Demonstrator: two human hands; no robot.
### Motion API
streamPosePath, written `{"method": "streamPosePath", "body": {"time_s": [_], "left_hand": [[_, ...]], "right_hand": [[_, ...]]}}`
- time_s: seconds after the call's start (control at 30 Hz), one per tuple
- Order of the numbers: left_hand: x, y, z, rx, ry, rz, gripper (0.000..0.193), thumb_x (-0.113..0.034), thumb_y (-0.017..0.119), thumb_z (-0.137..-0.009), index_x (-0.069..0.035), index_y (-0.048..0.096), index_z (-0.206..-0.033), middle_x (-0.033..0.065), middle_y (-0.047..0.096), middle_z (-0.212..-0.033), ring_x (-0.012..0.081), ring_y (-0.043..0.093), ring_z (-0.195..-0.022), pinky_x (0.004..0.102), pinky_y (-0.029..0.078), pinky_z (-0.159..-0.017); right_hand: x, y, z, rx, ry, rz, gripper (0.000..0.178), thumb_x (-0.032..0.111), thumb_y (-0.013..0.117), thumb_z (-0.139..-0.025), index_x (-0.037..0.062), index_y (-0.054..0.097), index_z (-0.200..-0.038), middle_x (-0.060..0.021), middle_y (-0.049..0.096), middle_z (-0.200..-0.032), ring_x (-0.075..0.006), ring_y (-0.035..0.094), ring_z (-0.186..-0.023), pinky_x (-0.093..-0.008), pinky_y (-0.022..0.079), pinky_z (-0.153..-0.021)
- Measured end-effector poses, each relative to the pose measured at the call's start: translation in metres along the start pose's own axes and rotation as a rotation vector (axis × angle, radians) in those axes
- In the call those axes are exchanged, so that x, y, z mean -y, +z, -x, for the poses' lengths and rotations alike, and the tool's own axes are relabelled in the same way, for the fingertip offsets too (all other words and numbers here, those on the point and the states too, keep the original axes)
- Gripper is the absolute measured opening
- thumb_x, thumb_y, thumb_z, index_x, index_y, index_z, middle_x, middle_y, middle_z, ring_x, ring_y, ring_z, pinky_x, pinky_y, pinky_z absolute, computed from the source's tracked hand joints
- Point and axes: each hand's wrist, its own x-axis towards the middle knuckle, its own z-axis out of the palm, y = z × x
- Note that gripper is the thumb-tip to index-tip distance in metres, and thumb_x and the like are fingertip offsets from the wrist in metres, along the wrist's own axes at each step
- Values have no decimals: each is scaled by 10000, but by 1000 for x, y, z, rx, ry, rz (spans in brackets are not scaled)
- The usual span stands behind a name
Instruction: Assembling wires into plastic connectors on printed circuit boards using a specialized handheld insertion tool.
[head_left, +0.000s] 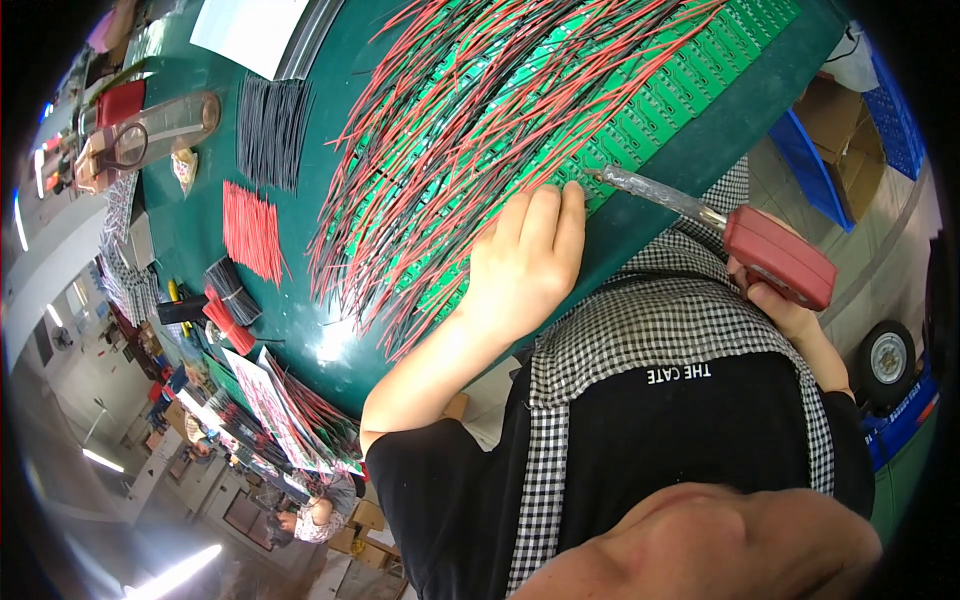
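My right hand (pixel 778 300) is closed round the red handle of a soldering gun (pixel 780 258). Its long metal barrel points left, with the tip at the near edge of a green circuit board panel (pixel 690 85). Close to that tip are the fingertips of my left hand (pixel 530 245), which rests over the panel with its fingers bent and together. Whatever is under those fingers is hidden. Many red and black wires (pixel 500 110) lie in a dense layer across the panel, several passing beside my left hand.
On the green table (pixel 190 240) lie a bundle of black wires (pixel 273 130), a bundle of red wires (pixel 252 230) and a clear bottle (pixel 165 130). More wired boards (pixel 300 410) are at the left. Blue crates and a cardboard box (pixel 845 140) stand at the right. People work farther off.
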Motion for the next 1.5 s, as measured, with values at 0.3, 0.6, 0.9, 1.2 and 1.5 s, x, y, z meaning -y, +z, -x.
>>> {"method": "streamPosePath", "body": {"time_s": [0.3, 0.6, 0.9, 1.2, 1.5], "left_hand": [[1, 1, -2, -6, 21, -33, 313, -24, 569, -642, -13, 591, -954, 57, 508, -798, 167, 530, -672, 256, 453, -518], [0, 0, -4, 1, 34, -52, 318, -31, 567, -644, -6, 582, -960, 59, 508, -807, 168, 529, -675, 255, 454, -514], [4, 3, -2, -22, 103, -80, 295, -61, 552, -643, 34, 568, -922, 74, 492, -786, 160, 517, -691, 216, 450, -484], [-1, -4, -4, 19, -15, 24, 301, -20, 566, -646, -1, 576, -947, 70, 523, -820, 180, 535, -683, 264, 453, -526], [-3, 7, -18, -71, 31, 12, 273, 0, 574, -641, 8, 579, -913, 67, 530, -783, 175, 534, -645, 266, 450, -525]], "right_hand": [[-1, -2, -2, -10, -40, 47, 658, 118, 690, -680, -56, 379, -1233, -75, 570, -967, -85, 548, -771, -194, 446, -687], [0, -9, -7, 65, -297, 513, 613, 207, 689, -673, -73, 455, -1165, -161, 580, -1051, -236, 598, -876, -314, 463, -762], [0, -7, -5, 53, -201, 332, 646, 237, 698, -676, -67, 441, -1186, -71, 600, -926, -86, 509, -632, -222, 423, -594], [-7, -1, 2, -26, -112, 49, 681, 213, 691, -706, -39, 362, -1246, -87, 595, -933, -61, 474, -612, -195, 400, -563], [1, -7, -2, -35, -65, 37, 720, 249, 708, -694, -41, 355, -1250, -92, 595, -918, -63, 480, -633, -189, 398, -570]]}}
